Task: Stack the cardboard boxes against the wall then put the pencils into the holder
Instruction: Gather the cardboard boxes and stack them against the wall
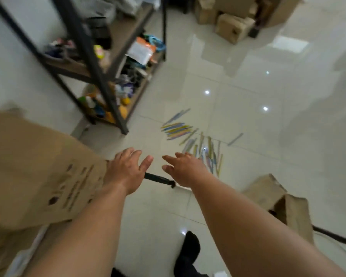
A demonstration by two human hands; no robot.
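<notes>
- Looking down our outstretched arms, we find the pencils [177, 130] strewn on the tiled floor [258, 156] just beyond the right hand [185, 169], the nearest ones partly hidden behind its knuckles.
- Our right hand is released, fingers straight and slightly apart, palm down, holding nothing.
- Our left hand [128, 169] is likewise released, fingers spread. Its outer edge sits at the corner of the large cardboard box [38, 166] on our left and may be touching it, though blur keeps us from being sure.
- The pencils are pastel yellow, blue and pink, in two loose clusters: one lying nearly parallel, one fanned out nearer us, with a single stray off to the right.
- The large cardboard box is plain brown with dark print and round holes on its face.
- A smaller open box [278, 198] lies on the floor to our right, and more boxes [228, 23] are heaped well away across the room.
- A metal shelf rack [100, 72], cluttered with goods, stands to the left beyond the large cardboard box.
</notes>
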